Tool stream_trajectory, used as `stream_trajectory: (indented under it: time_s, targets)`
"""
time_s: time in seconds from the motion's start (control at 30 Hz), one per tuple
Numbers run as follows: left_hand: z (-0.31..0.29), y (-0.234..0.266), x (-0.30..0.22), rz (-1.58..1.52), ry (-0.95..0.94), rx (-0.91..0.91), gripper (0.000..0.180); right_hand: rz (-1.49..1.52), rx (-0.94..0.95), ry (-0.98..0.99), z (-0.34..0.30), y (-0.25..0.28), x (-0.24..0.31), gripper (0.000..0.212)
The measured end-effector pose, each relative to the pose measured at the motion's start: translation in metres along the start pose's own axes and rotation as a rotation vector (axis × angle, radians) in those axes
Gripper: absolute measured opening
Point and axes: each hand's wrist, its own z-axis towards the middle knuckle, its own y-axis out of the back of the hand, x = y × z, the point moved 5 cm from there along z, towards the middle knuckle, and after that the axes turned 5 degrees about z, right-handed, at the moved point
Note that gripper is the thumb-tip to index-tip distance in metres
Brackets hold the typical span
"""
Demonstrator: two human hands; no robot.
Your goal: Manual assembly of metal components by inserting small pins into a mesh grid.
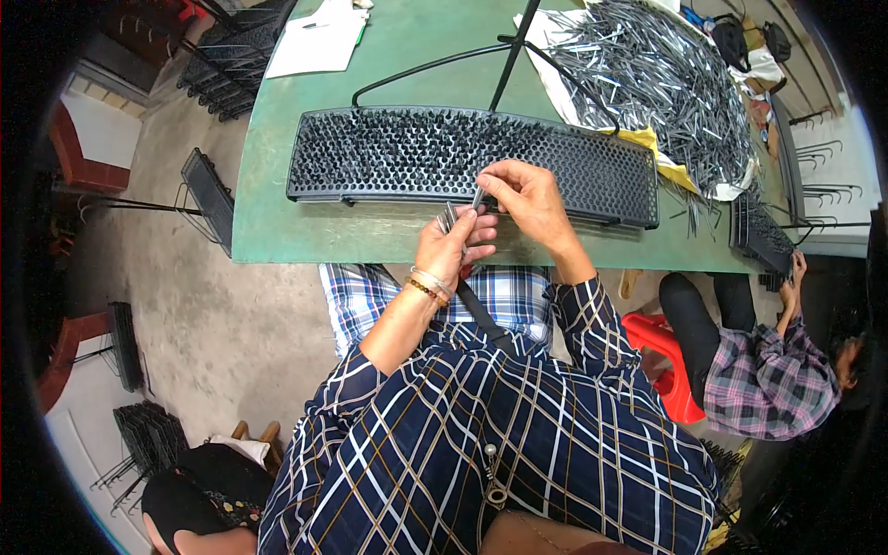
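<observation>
A long black rack (pixel 592 176) full of small holes stands on the green table in front of me. Slim dark pieces stick up from many holes across its left and middle part; the right part shows bare holes. My left hand (pixel 442 245) is closed around a few slim grey metal pieces (pixel 448 218), their ends showing above the fingers. Just right of it, my right hand (pixel 529 196) pinches one slim metal piece (pixel 478 196) between thumb and fingertips, close to the rack's front edge. The exact kind of these pieces cannot be made out.
A big heap of slim metal pieces (pixel 666 83) lies on sacking at the table's back right. A black wire handle (pixel 416 67) rises behind the rack. White papers (pixel 314 42) lie at the back left. At right, a person (pixel 768 379) works on another rack (pixel 760 231).
</observation>
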Motion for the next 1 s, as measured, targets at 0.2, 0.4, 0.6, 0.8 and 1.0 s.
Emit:
stream_trajectory:
  time_s: [0.2, 0.4, 0.6, 0.8, 1.0]
  targets:
    - [0.002, 0.006, 0.004, -0.011, -0.026, -0.02, 0.02, -0.09, 0.054, 0.048, 0.004, -0.004, 0.004, 0.019]
    - [0.0, 0.004, 0.0, 0.008, 0.016, -0.043, 0.02, -0.086, 0.101, 0.01, 0.005, 0.0, 0.007, 0.02]
    - [-0.001, 0.005, -0.005, -0.003, 0.003, -0.095, 0.02, -0.015, 0.098, -0.012, 0.004, 0.002, 0.004, 0.019]
    - [0.0, 0.006, -0.006, 0.068, 0.016, -0.004, 0.018, 0.05, 0.059, -0.081, -0.001, -0.002, -0.002, 0.02]
    - [-0.001, 0.002, -0.005, 0.142, -0.01, -0.021, 0.02, 0.044, 0.011, -0.129, -0.009, 0.0, -0.007, 0.02]
